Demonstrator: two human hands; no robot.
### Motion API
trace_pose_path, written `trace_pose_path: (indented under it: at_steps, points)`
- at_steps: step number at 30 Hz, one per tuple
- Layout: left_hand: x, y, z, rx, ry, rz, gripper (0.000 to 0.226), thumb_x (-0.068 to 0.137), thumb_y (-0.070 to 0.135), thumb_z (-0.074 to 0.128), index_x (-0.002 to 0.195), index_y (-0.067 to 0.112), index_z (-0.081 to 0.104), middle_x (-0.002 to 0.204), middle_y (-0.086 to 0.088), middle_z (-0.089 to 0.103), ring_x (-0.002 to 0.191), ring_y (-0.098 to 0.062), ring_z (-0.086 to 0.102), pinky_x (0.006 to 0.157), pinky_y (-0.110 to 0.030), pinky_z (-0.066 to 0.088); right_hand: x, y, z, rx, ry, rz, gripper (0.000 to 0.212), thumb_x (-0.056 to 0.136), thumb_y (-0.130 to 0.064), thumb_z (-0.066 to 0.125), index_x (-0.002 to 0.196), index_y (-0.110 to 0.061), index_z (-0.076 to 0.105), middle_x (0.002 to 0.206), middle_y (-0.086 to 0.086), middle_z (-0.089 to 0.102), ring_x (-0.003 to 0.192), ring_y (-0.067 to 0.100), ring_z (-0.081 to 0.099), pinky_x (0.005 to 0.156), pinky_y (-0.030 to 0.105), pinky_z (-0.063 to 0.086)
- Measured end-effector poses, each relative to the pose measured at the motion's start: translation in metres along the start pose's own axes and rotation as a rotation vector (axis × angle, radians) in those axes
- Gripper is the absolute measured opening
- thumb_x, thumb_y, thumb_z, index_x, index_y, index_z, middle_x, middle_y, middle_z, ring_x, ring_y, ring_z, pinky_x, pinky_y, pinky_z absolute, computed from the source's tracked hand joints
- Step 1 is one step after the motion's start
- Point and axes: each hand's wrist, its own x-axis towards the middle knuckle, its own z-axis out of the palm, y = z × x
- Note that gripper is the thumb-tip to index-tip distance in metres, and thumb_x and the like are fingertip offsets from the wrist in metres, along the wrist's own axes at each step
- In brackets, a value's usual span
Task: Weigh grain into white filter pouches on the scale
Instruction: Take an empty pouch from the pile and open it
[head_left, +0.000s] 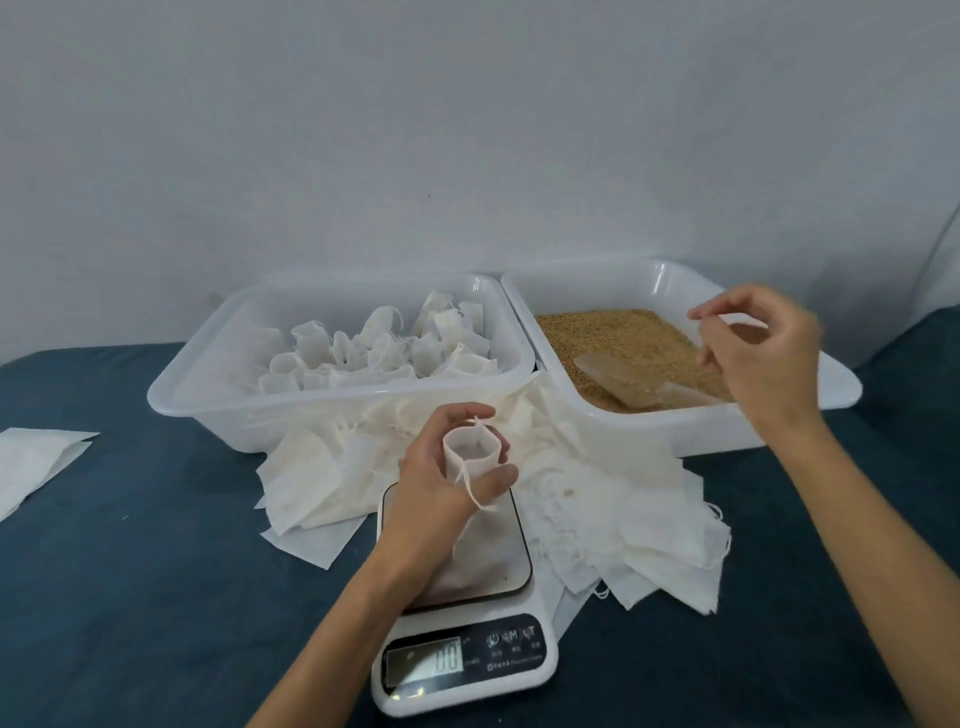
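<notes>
White filter pouch, its mouth held open and its drawstring dangling, is gripped in the curled fingers of the left hand just above the steel platform of the white digital kitchen scale at the near edge of the dark blue surface. The scale's display reads 0.0; its button labels are too blurred to read. Flat white pouches lie heaped behind it. The right hand, fingers loosely curled and grasping nothing, hovers over golden-brown grain and a translucent plastic scoop in the right white plastic tray. The left white tray holds opened pouches.
</notes>
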Motion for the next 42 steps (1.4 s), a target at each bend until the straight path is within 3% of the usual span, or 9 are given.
trace_pose_path:
  at_steps: [4, 8, 11, 13, 20, 28, 33, 37, 42]
  points:
    - [0.001, -0.001, 0.000, -0.107, 0.014, 0.005, 0.050, 0.073, 0.006, 0.081, 0.119, 0.014, 0.063, 0.089, -0.008, 0.070, 0.085, -0.022, 0.066, 0.073, -0.029, 0.057, 0.033, 0.044, -0.016, -0.427, -0.181, 0.064, 0.012, 0.085, -0.022, 0.072, 0.076, -0.029, 0.068, 0.083, -0.013, 0.068, 0.065, 0.007, 0.064, 0.061, 0.021, 0.050]
    - [0.000, -0.003, 0.001, -0.040, 0.002, 0.016, 0.051, 0.071, 0.010, 0.083, 0.118, 0.018, 0.065, 0.090, -0.009, 0.072, 0.083, -0.018, 0.068, 0.075, -0.028, 0.057, 0.048, 0.072, -0.005, -0.806, -0.653, 0.255, 0.023, 0.087, -0.030, 0.064, 0.072, -0.014, 0.056, 0.078, 0.001, 0.063, 0.065, 0.019, 0.054, 0.062, 0.032, 0.043]
    - [-0.002, -0.004, 0.003, -0.027, -0.014, 0.011, 0.052, 0.070, 0.013, 0.083, 0.119, 0.019, 0.065, 0.091, -0.011, 0.072, 0.082, -0.017, 0.066, 0.076, -0.028, 0.056, 0.052, 0.068, 0.002, -0.930, -0.868, 0.326, 0.037, 0.087, -0.049, 0.070, 0.110, -0.025, 0.053, 0.104, -0.005, 0.061, 0.091, 0.017, 0.059, 0.077, 0.030, 0.047]
    - [-0.001, -0.004, 0.003, -0.032, -0.013, 0.014, 0.053, 0.070, 0.013, 0.082, 0.119, 0.019, 0.065, 0.092, -0.013, 0.071, 0.081, -0.017, 0.066, 0.075, -0.026, 0.056, 0.055, 0.066, 0.006, -1.037, -0.920, 0.330, 0.051, 0.089, -0.050, 0.068, 0.123, -0.014, 0.057, 0.124, 0.000, 0.064, 0.106, 0.022, 0.062, 0.093, 0.037, 0.052]
    - [0.000, -0.002, 0.002, -0.040, 0.008, 0.027, 0.052, 0.070, 0.012, 0.083, 0.118, 0.021, 0.065, 0.090, -0.013, 0.070, 0.080, -0.016, 0.065, 0.073, -0.026, 0.055, 0.054, 0.068, 0.011, -1.195, -0.821, 0.213, 0.011, 0.093, -0.024, 0.065, 0.103, -0.022, 0.069, 0.107, -0.001, 0.067, 0.092, 0.018, 0.062, 0.078, 0.031, 0.052]
    - [0.001, -0.002, 0.001, -0.009, 0.032, 0.028, 0.047, 0.071, 0.015, 0.083, 0.111, 0.034, 0.067, 0.090, -0.008, 0.072, 0.080, -0.015, 0.067, 0.075, -0.027, 0.057, 0.057, 0.070, 0.009, -1.410, -0.393, -0.024, 0.032, 0.085, -0.004, 0.064, 0.106, -0.027, 0.068, 0.107, 0.002, 0.054, 0.096, 0.024, 0.057, 0.095, 0.039, 0.043]
    - [0.001, -0.001, 0.002, -0.012, 0.040, 0.025, 0.050, 0.072, 0.010, 0.085, 0.116, 0.026, 0.066, 0.090, -0.010, 0.071, 0.080, -0.014, 0.067, 0.075, -0.027, 0.056, 0.059, 0.074, 0.014, -1.262, -0.513, -0.131, 0.029, 0.088, -0.010, 0.069, 0.100, -0.036, 0.073, 0.100, -0.007, 0.056, 0.104, 0.019, 0.057, 0.111, 0.044, 0.027]
    - [0.002, -0.002, 0.000, -0.018, 0.032, 0.024, 0.049, 0.081, -0.011, 0.081, 0.118, 0.017, 0.064, 0.089, -0.015, 0.069, 0.080, -0.016, 0.067, 0.074, -0.028, 0.056, 0.057, 0.077, 0.016, -1.011, -0.681, -0.009, 0.019, 0.086, -0.025, 0.078, 0.101, -0.036, 0.074, 0.095, -0.016, 0.066, 0.096, 0.012, 0.061, 0.094, 0.035, 0.036]
    - [0.002, -0.001, 0.001, -0.029, 0.044, 0.033, 0.048, 0.081, -0.014, 0.078, 0.117, 0.014, 0.065, 0.089, -0.019, 0.068, 0.078, -0.015, 0.066, 0.071, -0.022, 0.057, 0.057, 0.084, 0.010, -0.766, -0.653, 0.173, 0.029, 0.087, -0.022, 0.078, 0.115, -0.023, 0.073, 0.114, -0.003, 0.071, 0.106, 0.019, 0.064, 0.098, 0.046, 0.049]
